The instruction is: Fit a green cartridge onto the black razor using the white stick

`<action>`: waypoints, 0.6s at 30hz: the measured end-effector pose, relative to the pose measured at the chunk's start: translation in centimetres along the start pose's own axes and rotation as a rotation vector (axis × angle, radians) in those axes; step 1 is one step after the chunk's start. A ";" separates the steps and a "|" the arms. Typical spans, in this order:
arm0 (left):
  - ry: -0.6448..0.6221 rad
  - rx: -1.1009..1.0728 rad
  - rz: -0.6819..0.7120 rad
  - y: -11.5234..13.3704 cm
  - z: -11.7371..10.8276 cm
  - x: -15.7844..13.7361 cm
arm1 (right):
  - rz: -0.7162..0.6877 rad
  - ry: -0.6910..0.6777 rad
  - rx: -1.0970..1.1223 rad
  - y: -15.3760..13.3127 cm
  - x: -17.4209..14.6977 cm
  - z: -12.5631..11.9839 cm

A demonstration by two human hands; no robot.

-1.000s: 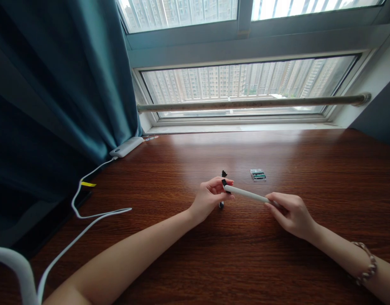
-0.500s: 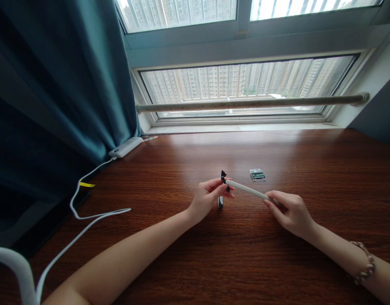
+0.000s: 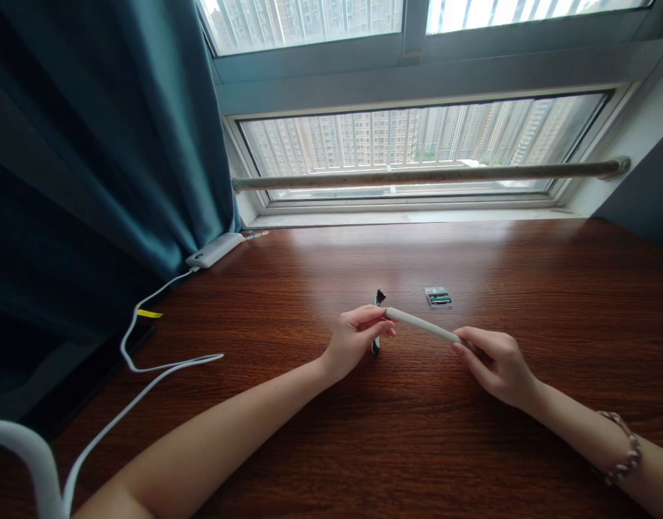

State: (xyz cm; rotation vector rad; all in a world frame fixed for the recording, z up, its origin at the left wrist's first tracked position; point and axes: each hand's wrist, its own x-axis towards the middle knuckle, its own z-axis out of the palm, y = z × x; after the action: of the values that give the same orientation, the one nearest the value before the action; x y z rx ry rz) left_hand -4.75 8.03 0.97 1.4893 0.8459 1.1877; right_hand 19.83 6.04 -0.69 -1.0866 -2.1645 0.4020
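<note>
Above the wooden desk (image 3: 321, 432), the right hand (image 3: 496, 364) pinches one end of a slim white stick (image 3: 421, 326) while the left hand (image 3: 356, 339) closes its fingertips on the other end — a small black-tipped tool (image 3: 377, 324) standing just behind it.

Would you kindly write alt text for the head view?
Two bare hands hold a white stick-like tool over a wooden desk: left hand at its tip, right hand at its other end. A small packet lies beyond.

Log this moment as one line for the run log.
left hand: pinching tip of white stick | right hand: holding other end | black tool: on table behind left hand | small packet: beyond stick
</note>
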 end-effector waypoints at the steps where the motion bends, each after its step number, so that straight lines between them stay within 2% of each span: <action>1: -0.004 0.011 0.011 0.0 0.0 0.0 | -0.018 -0.012 -0.010 0.0 0.0 0.0; 8: 0.000 -0.006 0.015 -0.1 0.0 0.1 | -0.013 0.004 -0.069 0.0 -0.2 0.2; 13: 0.007 -0.038 0.007 -0.3 0.0 0.1 | 0.072 0.067 -0.031 -0.1 -0.1 0.1; 18: 0.003 -0.025 0.012 -0.3 0.0 0.1 | 0.027 0.011 -0.023 -0.2 -0.1 0.1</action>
State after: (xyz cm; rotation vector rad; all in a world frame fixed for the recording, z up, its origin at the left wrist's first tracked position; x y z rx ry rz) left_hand -4.73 8.18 0.72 1.4740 0.8225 1.2053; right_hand 19.74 5.88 -0.68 -1.1291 -2.1513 0.3831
